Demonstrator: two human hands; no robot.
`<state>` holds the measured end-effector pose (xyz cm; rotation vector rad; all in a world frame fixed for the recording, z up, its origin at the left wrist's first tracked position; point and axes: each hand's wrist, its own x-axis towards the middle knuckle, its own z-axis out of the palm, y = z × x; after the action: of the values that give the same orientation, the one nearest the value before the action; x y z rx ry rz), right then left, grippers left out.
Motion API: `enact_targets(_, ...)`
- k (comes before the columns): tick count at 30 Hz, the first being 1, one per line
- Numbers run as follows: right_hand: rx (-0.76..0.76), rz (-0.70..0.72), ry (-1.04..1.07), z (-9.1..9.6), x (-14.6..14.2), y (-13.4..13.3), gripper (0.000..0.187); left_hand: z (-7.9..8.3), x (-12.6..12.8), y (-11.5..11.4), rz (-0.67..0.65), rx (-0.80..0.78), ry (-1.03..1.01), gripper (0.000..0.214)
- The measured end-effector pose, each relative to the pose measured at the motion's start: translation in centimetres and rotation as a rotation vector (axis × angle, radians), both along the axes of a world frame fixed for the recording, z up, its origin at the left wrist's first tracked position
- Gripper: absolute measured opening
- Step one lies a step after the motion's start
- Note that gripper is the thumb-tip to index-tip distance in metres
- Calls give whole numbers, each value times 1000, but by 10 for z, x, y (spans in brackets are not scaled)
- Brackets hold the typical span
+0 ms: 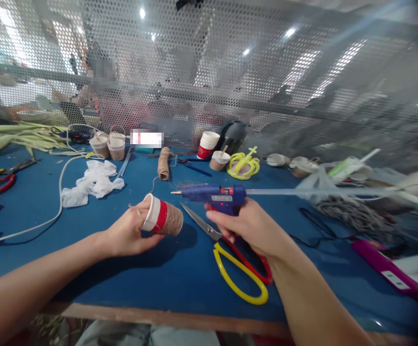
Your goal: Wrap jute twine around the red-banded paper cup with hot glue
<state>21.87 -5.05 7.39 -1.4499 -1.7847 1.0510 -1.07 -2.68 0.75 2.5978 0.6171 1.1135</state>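
Observation:
My left hand [131, 230] grips a paper cup [162, 216] by its rim, tipped on its side with its base to the right. Brown twine covers the lower part of the cup; a red band and white rim show above it. In my right hand [245, 221] is a blue hot glue gun [214, 196], a long glue stick out of its back and its nozzle pointing left, above and right of the cup. Scissors [227, 250] with one yellow and one red handle lie beneath my right hand. A spool of twine [163, 164] stands behind the cup.
Twine-wrapped cups [116, 146] and a yellow crown-like piece [244, 164] stand along the back, before a perforated metal screen [180, 72]. Crumpled white plastic [95, 182] and a white cable [60, 187] lie left. Purple power strip [385, 264] and grey cord [353, 218] lie right.

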Motion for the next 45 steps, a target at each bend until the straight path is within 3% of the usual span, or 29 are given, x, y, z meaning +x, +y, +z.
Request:
enact_targets(3,43,-164,77,-7,11,23,19,-2,-1,1,51,-65,-17,5)
enact_targets(6,40,-310,-25,-20,22,50,18,-2,-2,2,81,-133,-17,7)
enact_targets(13,-26,-393,-235,-55,35,90,35,-4,1,1,146,-300,-17,8)
enact_targets(18,163,-358,-391,-45,26,85,35,-4,2,-1,188,-363,6,9)
enact_targets(22,362,-207,-411,-16,-13,55,18,-4,3,-2,206,-418,33,10)
enact_targets(25,577,248,-385,-2,-50,29,14,-6,4,-3,191,-424,41,9)
enact_targets(27,637,380,-423,1,-70,19,20,-8,4,-3,183,-367,57,6)
enact_targets(30,594,454,-523,-1,-88,19,25,-12,5,-1,197,-247,114,6)
enact_targets(34,491,484,-508,-1,-96,27,14,-13,6,-2,200,-216,141,13)
enact_targets(39,423,340,-228,4,-87,25,7,-6,5,-6,174,-532,45,13)
enact_targets(42,259,224,-4,4,-75,22,12,0,5,-10,131,-753,-87,17)
enact_targets(45,149,135,130,0,-63,20,16,3,7,-13,41,-874,-172,18)
